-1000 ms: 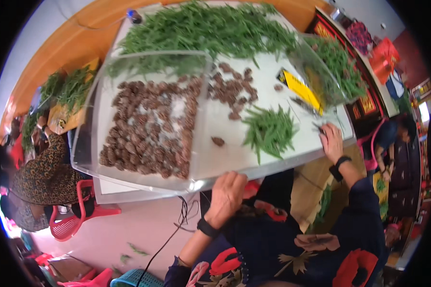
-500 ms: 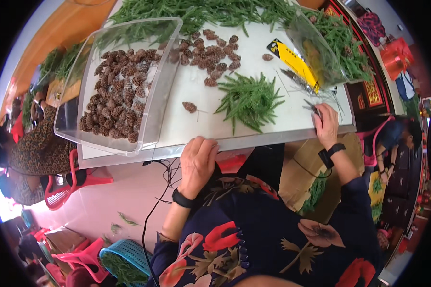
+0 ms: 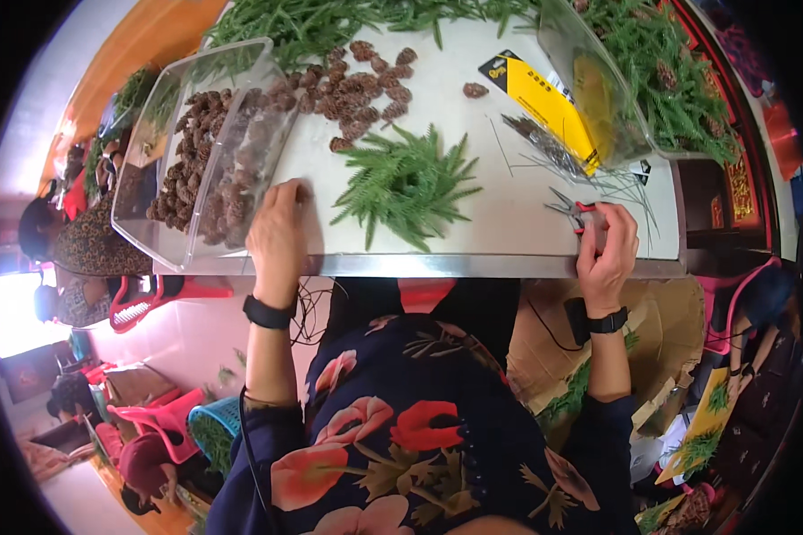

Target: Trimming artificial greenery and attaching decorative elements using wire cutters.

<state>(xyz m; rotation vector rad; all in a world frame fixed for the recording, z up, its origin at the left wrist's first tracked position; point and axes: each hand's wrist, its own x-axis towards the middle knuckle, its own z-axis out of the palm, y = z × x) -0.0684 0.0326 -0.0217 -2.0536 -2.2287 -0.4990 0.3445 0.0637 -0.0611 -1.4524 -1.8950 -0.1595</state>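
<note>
Though loose, wires (image 3: 629,185) near pliers (image 3: 573,211)

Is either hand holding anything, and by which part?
The right hand holds the pliers by their red handles; whether the left hand holds anything cannot be told.

The left hand (image 3: 278,234), earlier at the metal front edge (image 3: 419,265) of the table, now reaches over it onto the white top, close beside the clear plastic bin (image 3: 148,246). The single pine cone that lay left of the green sprig wreath (image 3: 379,183) is out of sight; whether the left hand covers or holds it cannot be told. In the right hand (image 3: 611,245), the pliers (image 3: 573,210), narrow and nearly closed before, now have their jaws spread, with red handle parts showing.
</note>
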